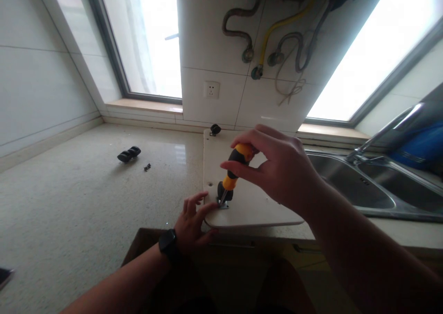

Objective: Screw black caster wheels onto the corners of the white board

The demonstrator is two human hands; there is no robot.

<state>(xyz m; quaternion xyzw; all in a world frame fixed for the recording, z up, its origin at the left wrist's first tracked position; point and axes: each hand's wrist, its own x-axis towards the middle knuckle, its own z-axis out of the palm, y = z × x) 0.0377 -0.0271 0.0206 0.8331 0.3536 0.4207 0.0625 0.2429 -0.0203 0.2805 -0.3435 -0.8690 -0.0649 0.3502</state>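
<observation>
One screwdriver (237, 163) is leaning over a caster (226, 193) at eight o'clock on the white board (256, 210), the right hand (282, 166) clamping its fingers around it. The left hand (192, 220), fingers apart, is touching the board beside the caster; loose wheels (128, 154) are lying toward ten o'clock.

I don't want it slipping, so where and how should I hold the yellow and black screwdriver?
Probably by the thick handle of the screwdriver, from above and your right, as your right hand does. It stands tilted, handle end up and leaning right; its thin shaft runs down to the plate by your left hand.
</observation>
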